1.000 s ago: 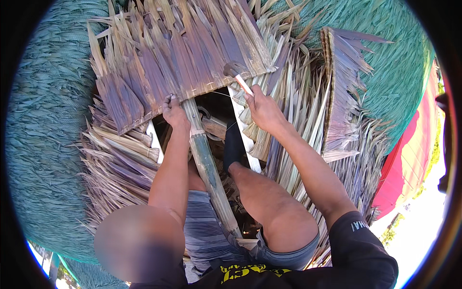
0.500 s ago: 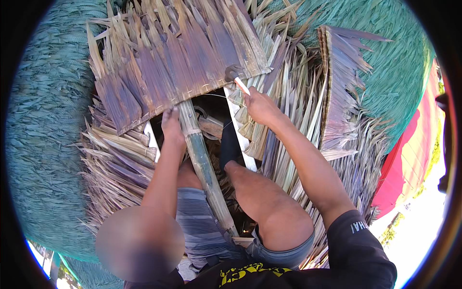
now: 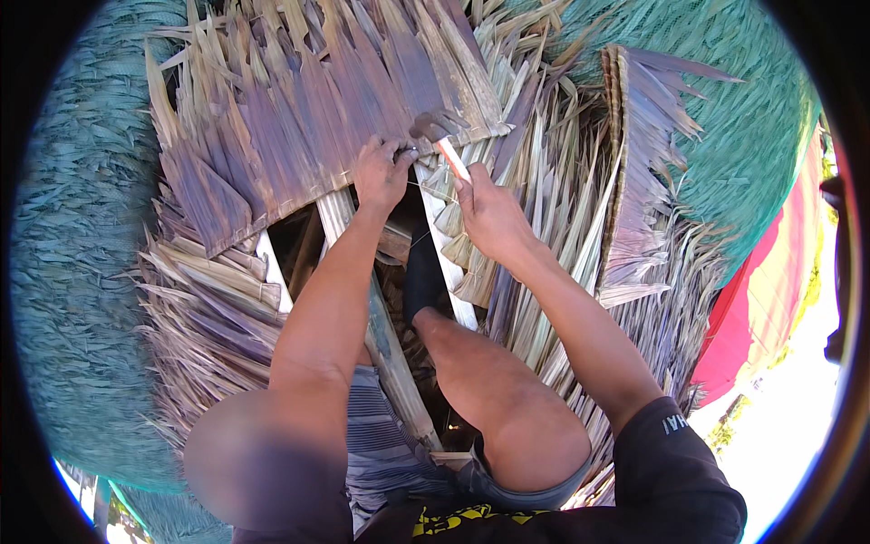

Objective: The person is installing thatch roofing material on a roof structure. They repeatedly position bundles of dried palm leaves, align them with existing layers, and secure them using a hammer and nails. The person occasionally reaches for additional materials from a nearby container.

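Pinching a thin pale stick [image 3: 452, 160], the right hand [image 3: 489, 213] sits beside the dry leafy panel [image 3: 317, 100]; the left hand [image 3: 381, 172] has slid right, gripping its rough edge.

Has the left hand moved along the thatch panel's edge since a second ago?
Yes. The left hand has slid right along the thatch panel edge, off the pole, toward the right hand.

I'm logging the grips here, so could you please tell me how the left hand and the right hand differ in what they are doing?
The left hand rests knuckles-up on the edge of the woven dried-leaf panel, while the right hand sits lower, off the panel. The left hand's fingers curl onto the leaves; the right hand grips a thin pale stick pointing up at the panel's edge. Both hands are bare and meet close together at that edge.
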Action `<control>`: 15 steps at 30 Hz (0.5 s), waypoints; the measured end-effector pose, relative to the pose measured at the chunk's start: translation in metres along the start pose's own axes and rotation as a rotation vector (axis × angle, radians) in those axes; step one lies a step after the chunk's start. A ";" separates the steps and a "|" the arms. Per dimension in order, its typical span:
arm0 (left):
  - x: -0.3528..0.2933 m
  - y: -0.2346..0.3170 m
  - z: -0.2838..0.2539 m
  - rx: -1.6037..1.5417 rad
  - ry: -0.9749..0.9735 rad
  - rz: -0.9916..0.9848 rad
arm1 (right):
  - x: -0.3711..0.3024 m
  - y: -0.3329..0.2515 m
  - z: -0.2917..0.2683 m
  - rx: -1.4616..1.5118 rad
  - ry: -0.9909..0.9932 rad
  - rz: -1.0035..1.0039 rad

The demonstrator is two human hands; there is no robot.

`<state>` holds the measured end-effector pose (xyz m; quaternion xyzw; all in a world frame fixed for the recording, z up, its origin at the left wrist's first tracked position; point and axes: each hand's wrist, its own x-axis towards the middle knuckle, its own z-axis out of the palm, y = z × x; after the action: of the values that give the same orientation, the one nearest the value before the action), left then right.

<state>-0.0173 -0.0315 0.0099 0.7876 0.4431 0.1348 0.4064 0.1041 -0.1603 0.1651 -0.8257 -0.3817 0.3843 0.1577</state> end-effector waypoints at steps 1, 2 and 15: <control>-0.002 0.001 0.000 0.016 0.002 -0.002 | -0.001 -0.005 -0.001 -0.024 -0.018 0.033; -0.003 0.001 0.000 0.012 0.038 0.034 | 0.000 -0.008 -0.002 -0.022 0.010 -0.003; 0.003 0.000 -0.001 0.004 -0.038 0.007 | 0.002 -0.016 -0.004 -0.046 0.092 -0.042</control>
<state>-0.0162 -0.0287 0.0103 0.7923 0.4330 0.1203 0.4127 0.0998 -0.1481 0.1750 -0.8377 -0.4001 0.3337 0.1640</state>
